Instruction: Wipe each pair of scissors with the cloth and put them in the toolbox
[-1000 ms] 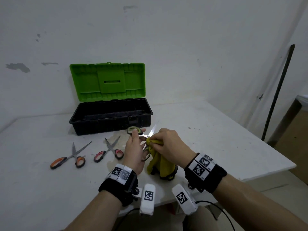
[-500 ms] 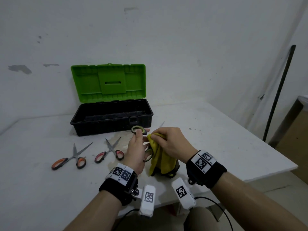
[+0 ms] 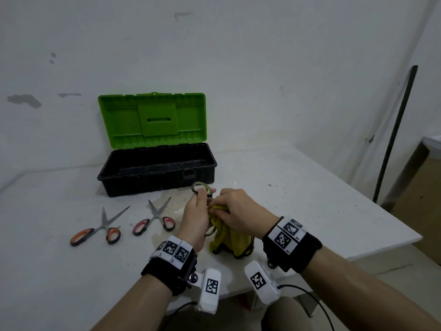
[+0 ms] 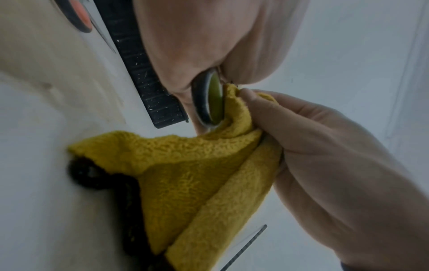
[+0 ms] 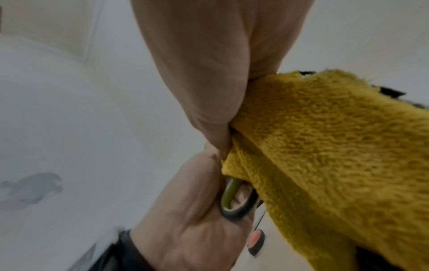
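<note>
Looking down from the head view, a white table carries an open toolbox at the back, green lid up against the wall. Orange-handled scissors and red-handled scissors lie ahead of it to the left, blades pointing away. A dark rod leans on the wall at right. Above the table's near middle, the left hand grasps green-handled scissors, long axis running near to far, handles at both ends of the fist; the right hand hides the blades, fingers pinching a yellow cloth

Left wrist view: the green handle loop stands on edge against the cloth, pinched by right fingers

Right wrist view: the left hand curls round the loop, beside the cloth
</note>
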